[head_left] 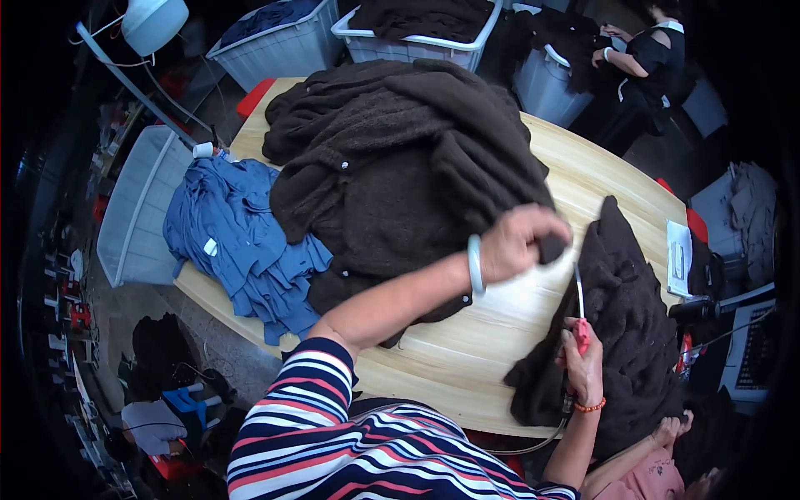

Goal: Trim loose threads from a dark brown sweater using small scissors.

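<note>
A dark brown knitted cardigan [392, 200] with small shiny buttons lies spread on the table, bunched at its far side. My left hand [518, 242] reaches across its right edge, fingers curled around a dark end of it that looks like a sleeve cuff; slight motion blur softens the fingers. Lower right, my right hand [582, 362] grips a red-handled air blow gun [581, 327]. Its slim metal nozzle points away from me, toward the left hand, and a hose trails from its lower end. A dark brown pile of garments [637, 308] lies beside the right hand.
Blue garments [237, 225] are heaped on the wooden table's [450, 354] left side. Grey bins [283, 50] holding clothes stand beyond it. A person [650, 67] handles dark garments at the far right. Another person's hands [671, 429] touch the right pile. A lamp [154, 25] stands far left.
</note>
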### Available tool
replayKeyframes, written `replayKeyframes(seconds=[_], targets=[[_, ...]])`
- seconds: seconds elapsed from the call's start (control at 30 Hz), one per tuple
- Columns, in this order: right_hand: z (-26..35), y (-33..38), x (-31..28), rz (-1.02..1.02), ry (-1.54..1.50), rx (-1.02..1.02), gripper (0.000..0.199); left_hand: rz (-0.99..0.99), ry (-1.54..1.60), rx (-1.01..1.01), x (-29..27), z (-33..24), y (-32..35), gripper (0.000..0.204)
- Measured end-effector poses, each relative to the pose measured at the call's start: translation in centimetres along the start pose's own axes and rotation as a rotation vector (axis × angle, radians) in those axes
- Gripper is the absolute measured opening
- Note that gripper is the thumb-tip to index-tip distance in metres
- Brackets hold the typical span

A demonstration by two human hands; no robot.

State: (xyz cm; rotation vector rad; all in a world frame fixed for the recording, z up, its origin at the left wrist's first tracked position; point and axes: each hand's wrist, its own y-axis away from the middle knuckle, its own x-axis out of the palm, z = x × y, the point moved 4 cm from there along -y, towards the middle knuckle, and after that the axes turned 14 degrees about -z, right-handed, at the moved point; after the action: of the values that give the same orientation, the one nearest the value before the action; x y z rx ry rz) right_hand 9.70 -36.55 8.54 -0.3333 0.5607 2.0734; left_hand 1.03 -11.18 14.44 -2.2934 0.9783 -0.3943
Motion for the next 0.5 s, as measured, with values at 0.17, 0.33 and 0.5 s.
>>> replayKeyframes(seconds=[0.17, 0.33, 0.5], targets=[[-2.8, 1.0, -4.4, -0.135, 0.031, 0.031, 0.028, 0.353, -0.232, -0.183, 2.8, 5.5, 14.1, 0.021], [-3.3, 1.8, -1.9, 0.003, 0.004, 0.067, 0.030, 0.094, -0.371, -0.173, -1.4, 5.2, 13.7, 0.025], [-0.7, 0.8, 1.1, 0.061, 0.188, -0.075, 0.030, -0.419, -0.307, -0.792, -9.7, 8.4, 9.3, 0.019]])
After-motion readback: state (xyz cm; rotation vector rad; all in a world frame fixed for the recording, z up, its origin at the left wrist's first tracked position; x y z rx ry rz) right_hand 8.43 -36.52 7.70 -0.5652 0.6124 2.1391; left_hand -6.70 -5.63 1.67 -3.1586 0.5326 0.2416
